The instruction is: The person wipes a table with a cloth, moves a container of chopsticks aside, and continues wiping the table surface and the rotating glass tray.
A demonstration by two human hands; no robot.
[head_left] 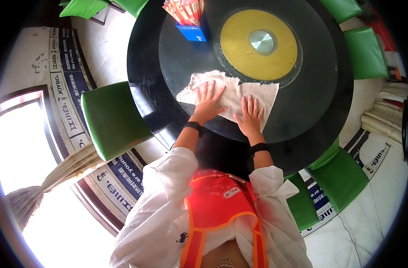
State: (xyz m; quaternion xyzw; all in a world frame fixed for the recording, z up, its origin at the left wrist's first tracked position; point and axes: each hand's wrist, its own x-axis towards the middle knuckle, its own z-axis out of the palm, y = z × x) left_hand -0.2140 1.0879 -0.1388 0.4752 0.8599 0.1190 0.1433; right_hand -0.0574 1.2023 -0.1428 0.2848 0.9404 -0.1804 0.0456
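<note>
1. Left hand (208, 102) lies flat on the white cloth (233, 93), fingers spread out, not gripping anything.
2. Right hand (250, 117) is the same: palm down on the cloth, fingers open.
3. The cloth is spread on the round black table (146, 89), right beside the yellow disc (242, 51).
4. A blue box (192, 32) sits at the far side, and there are green chairs (112, 118) around the table.

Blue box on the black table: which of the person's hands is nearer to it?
Left. The left hand lies flat on the white cloth, in line with the blue box; the right hand, also on the cloth, is farther off to the side.
</note>
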